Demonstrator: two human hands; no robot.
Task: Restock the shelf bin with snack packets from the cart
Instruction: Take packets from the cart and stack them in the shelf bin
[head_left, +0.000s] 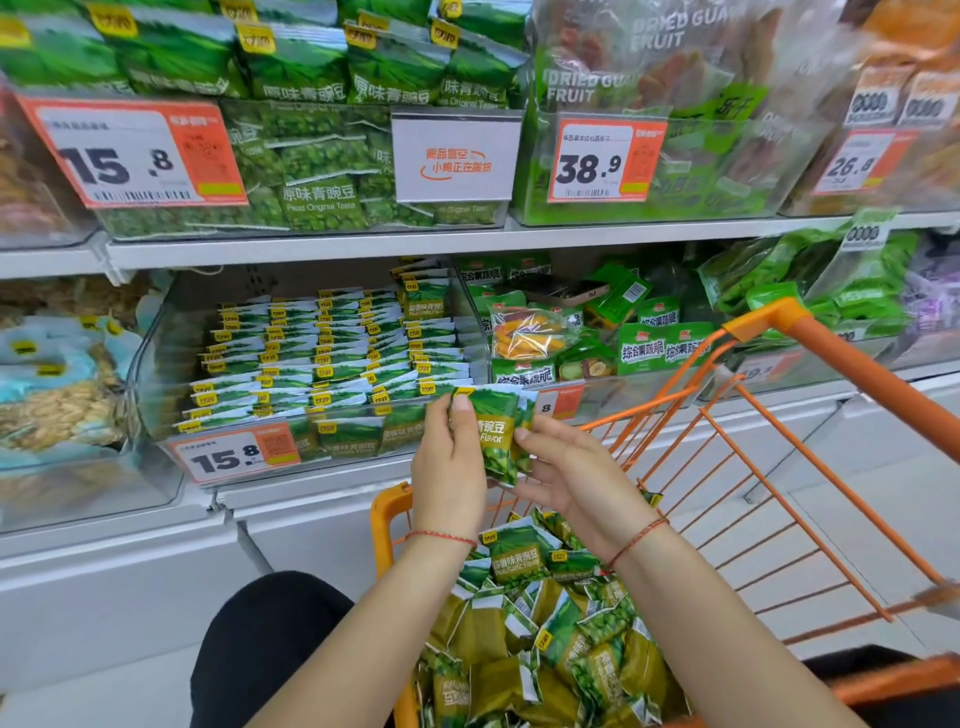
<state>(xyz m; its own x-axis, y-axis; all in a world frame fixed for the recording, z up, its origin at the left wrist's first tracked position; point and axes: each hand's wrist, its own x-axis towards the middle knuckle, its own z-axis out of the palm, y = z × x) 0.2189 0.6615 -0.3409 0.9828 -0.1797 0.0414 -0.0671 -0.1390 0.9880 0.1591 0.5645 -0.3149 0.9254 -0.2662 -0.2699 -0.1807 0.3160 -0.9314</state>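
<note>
Snack packets (496, 436), apparently in both hands

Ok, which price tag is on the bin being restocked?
The 15.8 tag on the lower bin, left of the hands; the other 15.8 tag sits a shelf higher.

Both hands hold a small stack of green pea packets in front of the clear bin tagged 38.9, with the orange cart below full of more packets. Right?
Not quite. The head view shows the bin tagged 15.8. Left hand and right hand hold the packets above the cart.
</note>
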